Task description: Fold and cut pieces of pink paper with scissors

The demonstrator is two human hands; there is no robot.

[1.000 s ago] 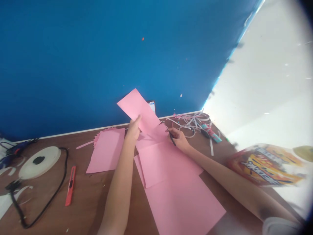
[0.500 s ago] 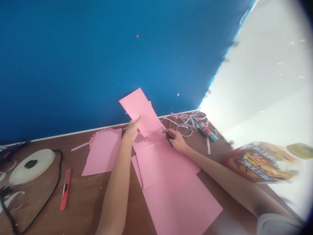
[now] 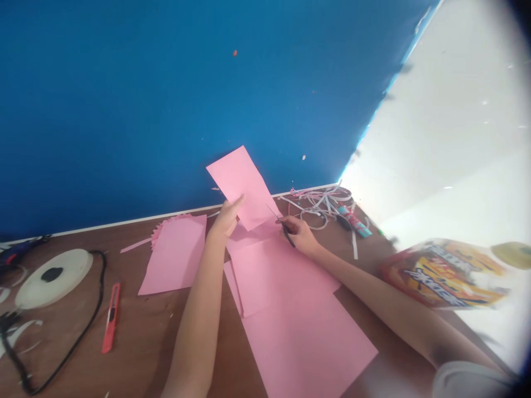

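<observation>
My left hand [image 3: 226, 216] pinches the lower edge of a pink paper piece [image 3: 243, 185] and holds it tilted up in front of the blue wall. My right hand [image 3: 299, 233] is closed round small black scissors [image 3: 281, 225], whose blades point at the paper's lower right edge. Under both hands lie several larger pink sheets [image 3: 290, 309] on the brown table [image 3: 145, 331]. Another pink sheet [image 3: 176, 253] lies flat to the left, over a pleated pink piece.
A red utility knife [image 3: 110, 318], a round white lamp base [image 3: 52, 276] with a black cable and a glue gun [image 3: 19, 250] sit at the left. Paper strips [image 3: 321, 202] and a teal tube [image 3: 352, 220] lie at the back right. A colourful package [image 3: 446, 273] rests at the right.
The held pink piece has been lifted slightly and turned a little; the scissors stay at its lower right edge. The view shifted slightly.
</observation>
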